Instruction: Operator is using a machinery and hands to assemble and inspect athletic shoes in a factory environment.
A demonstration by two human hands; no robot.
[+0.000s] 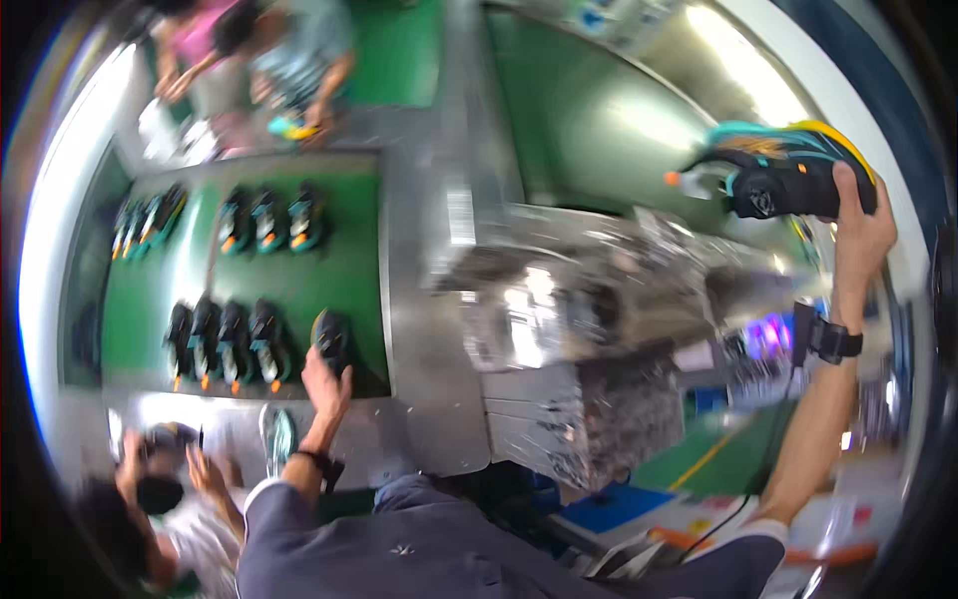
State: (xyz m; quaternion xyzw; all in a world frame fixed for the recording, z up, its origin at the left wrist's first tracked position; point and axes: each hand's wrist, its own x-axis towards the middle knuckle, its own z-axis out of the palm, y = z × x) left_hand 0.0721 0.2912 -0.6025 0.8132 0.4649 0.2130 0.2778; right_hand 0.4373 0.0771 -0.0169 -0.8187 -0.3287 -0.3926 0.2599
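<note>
Hands (327, 387) (866, 232) on separate dark shoes (332, 337) (798, 188)

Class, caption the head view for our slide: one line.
Right hand holding a black, teal and yellow shoe aloft, left hand touching a dark shoe beside four others on a green surface.

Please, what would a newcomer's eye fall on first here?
Probably the black shoe with teal and yellow, raised at upper right in the right hand. Next, the dark shoes in rows on the green surface at left, where the left hand touches one.
</note>
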